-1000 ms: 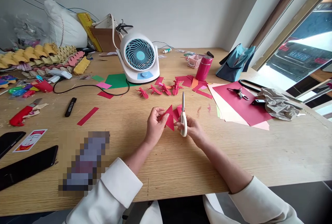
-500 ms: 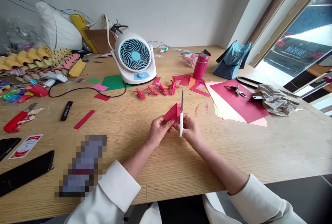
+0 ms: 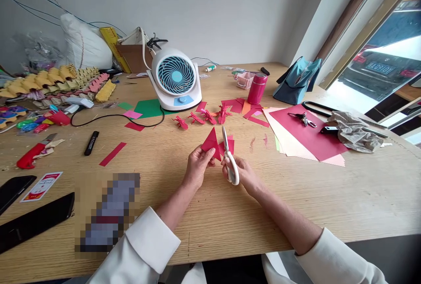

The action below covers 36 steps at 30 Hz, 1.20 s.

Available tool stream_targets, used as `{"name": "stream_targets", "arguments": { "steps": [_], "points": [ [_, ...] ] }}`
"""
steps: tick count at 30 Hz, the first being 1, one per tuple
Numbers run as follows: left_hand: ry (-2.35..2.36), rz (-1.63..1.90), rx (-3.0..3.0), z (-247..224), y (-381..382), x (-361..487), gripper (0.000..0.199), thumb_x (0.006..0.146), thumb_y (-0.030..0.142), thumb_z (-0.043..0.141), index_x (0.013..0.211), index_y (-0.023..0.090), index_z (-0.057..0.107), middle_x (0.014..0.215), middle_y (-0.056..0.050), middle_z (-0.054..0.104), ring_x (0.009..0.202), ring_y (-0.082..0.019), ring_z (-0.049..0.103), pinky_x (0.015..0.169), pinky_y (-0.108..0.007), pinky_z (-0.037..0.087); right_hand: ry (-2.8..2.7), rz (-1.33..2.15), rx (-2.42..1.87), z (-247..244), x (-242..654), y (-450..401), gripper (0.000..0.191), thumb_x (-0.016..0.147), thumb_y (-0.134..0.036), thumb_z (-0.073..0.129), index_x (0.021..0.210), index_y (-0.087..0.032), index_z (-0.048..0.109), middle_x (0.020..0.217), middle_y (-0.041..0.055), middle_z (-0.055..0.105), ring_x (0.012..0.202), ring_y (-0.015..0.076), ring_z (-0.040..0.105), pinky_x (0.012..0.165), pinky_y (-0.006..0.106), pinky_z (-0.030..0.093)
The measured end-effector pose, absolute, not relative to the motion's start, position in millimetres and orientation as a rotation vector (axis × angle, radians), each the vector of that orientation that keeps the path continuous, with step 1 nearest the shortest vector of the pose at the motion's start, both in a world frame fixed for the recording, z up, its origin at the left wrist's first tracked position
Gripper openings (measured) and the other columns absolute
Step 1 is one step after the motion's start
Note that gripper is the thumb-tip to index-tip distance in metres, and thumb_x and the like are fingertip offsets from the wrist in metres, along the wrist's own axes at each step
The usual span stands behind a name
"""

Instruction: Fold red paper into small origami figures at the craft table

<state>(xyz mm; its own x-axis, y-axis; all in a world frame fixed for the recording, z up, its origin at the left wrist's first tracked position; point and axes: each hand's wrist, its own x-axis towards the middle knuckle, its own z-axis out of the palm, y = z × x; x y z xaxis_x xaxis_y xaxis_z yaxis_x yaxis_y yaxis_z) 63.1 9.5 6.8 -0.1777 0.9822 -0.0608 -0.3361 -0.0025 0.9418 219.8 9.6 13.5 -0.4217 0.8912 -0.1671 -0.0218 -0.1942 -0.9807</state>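
My left hand [image 3: 196, 166] pinches a folded red paper [image 3: 210, 140], its pointed end up. My right hand [image 3: 246, 175] is closed around white-handled scissors [image 3: 233, 169], whose blades point up and away from me. Another piece of red paper [image 3: 231, 145] shows behind the blades, close to my right fingers; whether they grip it too I cannot tell. Beyond my hands several red paper figures [image 3: 208, 116] lie in a row on the wooden table [image 3: 289, 196].
A white fan [image 3: 197, 93] stands behind the figures, a pink flask [image 3: 257, 89] to its right. Coloured sheets with keys [image 3: 304, 120] lie on the right. A red box cutter [image 3: 31, 154], black marker [image 3: 91, 143], red strip [image 3: 112, 154] and phones [image 3: 39, 222] lie left.
The scissors have tilted, handles toward the right, and their blades stand apart from the left-hand paper. A red piece now shows behind them. The view has shifted slightly.
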Motion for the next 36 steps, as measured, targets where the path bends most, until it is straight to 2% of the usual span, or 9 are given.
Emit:
{"name": "stream_targets", "arguments": {
  "steps": [4, 8, 13, 18, 26, 29, 34, 36],
  "points": [
    [1.058, 1.457, 0.813, 9, 8, 64, 0.033, 0.069, 0.042, 0.079, 0.076, 0.015, 0.061, 0.059, 0.003, 0.06, 0.051, -0.006, 0.054, 0.052, -0.018, 0.048, -1.498, 1.718, -1.018, 10, 219, 9, 0.055, 0.076, -0.073, 0.059, 0.082, -0.019, 0.055, 0.061, -0.001, 0.06, 0.049, 0.0111, 0.05, 0.046, 0.024, 0.037],
    [0.986, 1.454, 0.814, 15, 6, 66, 0.032, 0.072, 0.042, 0.076, 0.077, 0.015, 0.06, 0.058, 0.002, 0.061, 0.049, -0.007, 0.055, 0.049, -0.019, 0.049, -1.635, 1.727, -0.952, 11, 219, 8, 0.054, 0.08, -0.072, 0.056, 0.082, -0.018, 0.056, 0.065, 0.0007, 0.062, 0.053, 0.012, 0.053, 0.05, 0.025, 0.041],
    [0.988, 1.46, 0.772, 19, 5, 67, 0.035, 0.069, 0.043, 0.077, 0.077, 0.016, 0.057, 0.056, 0.002, 0.062, 0.048, -0.009, 0.056, 0.045, -0.019, 0.048, -1.625, 1.796, -0.906, 10, 220, 5, 0.051, 0.081, -0.068, 0.058, 0.092, -0.018, 0.06, 0.065, 0.0006, 0.063, 0.052, 0.0125, 0.053, 0.05, 0.025, 0.041],
    [1.04, 1.457, 0.788, 14, 6, 65, 0.036, 0.069, 0.045, 0.077, 0.081, 0.016, 0.059, 0.061, 0.001, 0.065, 0.049, -0.01, 0.058, 0.047, -0.02, 0.05, -1.628, 1.808, -0.893, 5, 220, 6, 0.05, 0.083, -0.066, 0.057, 0.095, -0.018, 0.06, 0.065, 0.0005, 0.063, 0.054, 0.0129, 0.054, 0.05, 0.026, 0.042],
    [1.032, 1.482, 0.802, 13, 7, 65, 0.035, 0.07, 0.043, 0.077, 0.082, 0.016, 0.058, 0.059, 0.003, 0.063, 0.05, -0.01, 0.059, 0.048, -0.02, 0.05, -1.607, 1.791, -0.923, 10, 219, 5, 0.049, 0.082, -0.067, 0.058, 0.086, -0.018, 0.057, 0.064, 0.0002, 0.062, 0.053, 0.0122, 0.052, 0.049, 0.025, 0.039],
    [1.025, 1.489, 0.834, 13, 7, 65, 0.035, 0.07, 0.042, 0.077, 0.085, 0.016, 0.06, 0.063, 0.003, 0.062, 0.053, -0.01, 0.058, 0.049, -0.02, 0.051, -1.48, 1.715, -0.971, 12, 219, 7, 0.046, 0.079, -0.064, 0.063, 0.077, -0.019, 0.056, 0.063, -0.0005, 0.059, 0.052, 0.0107, 0.049, 0.049, 0.024, 0.036],
    [1.067, 1.402, 0.949, 7, 3, 71, 0.034, 0.072, 0.044, 0.076, 0.086, 0.016, 0.063, 0.068, 0.002, 0.062, 0.054, -0.008, 0.054, 0.05, -0.02, 0.05, -1.13, 1.66, -0.962, 11, 220, 11, 0.046, 0.065, -0.05, 0.082, 0.092, -0.021, 0.059, 0.072, -0.0021, 0.059, 0.061, 0.0127, 0.054, 0.056, 0.027, 0.042],
    [1.091, 1.356, 1.016, 5, 2, 74, 0.034, 0.075, 0.044, 0.074, 0.09, 0.015, 0.065, 0.073, 0.0, 0.064, 0.055, -0.008, 0.054, 0.049, -0.019, 0.049, -1.078, 1.656, -0.932, 10, 220, 12, 0.046, 0.061, -0.044, 0.086, 0.089, -0.021, 0.059, 0.073, -0.0031, 0.058, 0.062, 0.0118, 0.053, 0.058, 0.026, 0.042]
  ]
}}
